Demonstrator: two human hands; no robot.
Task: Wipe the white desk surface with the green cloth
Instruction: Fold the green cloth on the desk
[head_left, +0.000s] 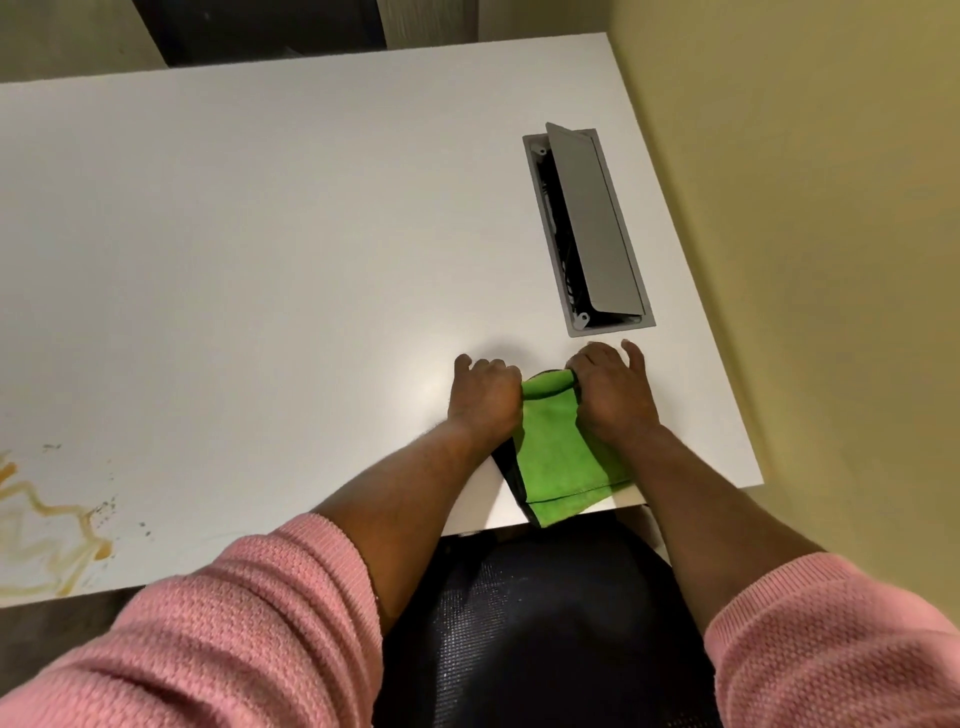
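Both my left hand (483, 392) and right hand (610, 387) have fingers pinched on the green cloth (558, 457) hanging over the surface's (260, 234) near edge, so it could slide off, or probably snag the open cable hatch (587, 228).

An office, by the white desk (260, 234) with its built-in grey cable box (587, 228) and mesh chair (519, 623).

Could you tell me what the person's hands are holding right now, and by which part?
Both hands grip the green cloth along its far folded edge: left hand at the left corner, right hand at the right.
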